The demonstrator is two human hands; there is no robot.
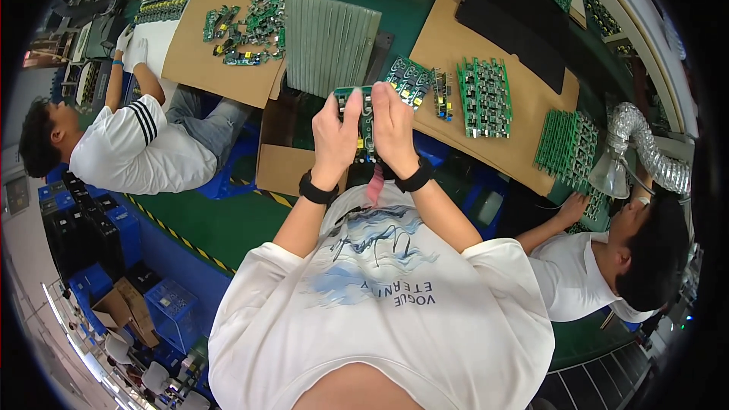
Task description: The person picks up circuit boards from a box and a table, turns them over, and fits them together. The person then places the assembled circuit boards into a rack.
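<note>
Between my two hands is a green circuit board panel (367,123) with yellow and dark components, held in front of my chest. My left hand (335,134) grips its left side, fingers curled round the edge. Closed on the opposite side is my right hand (392,127). Both wrists wear black bands. Just beyond my right fingers, another circuit board panel (411,80) lies at the cardboard's edge. A grey-green ribbed panel (329,44) stands right behind my hands. Part of the held board is hidden by my fingers.
On the left cardboard sheet (199,57) lies a heap of small boards (272,18). Rows of board panels (484,99) rest on the right cardboard (525,150). A cardboard box (285,168) sits below. Co-workers sit at left (144,148) and right (581,273), beside a foil duct (645,144).
</note>
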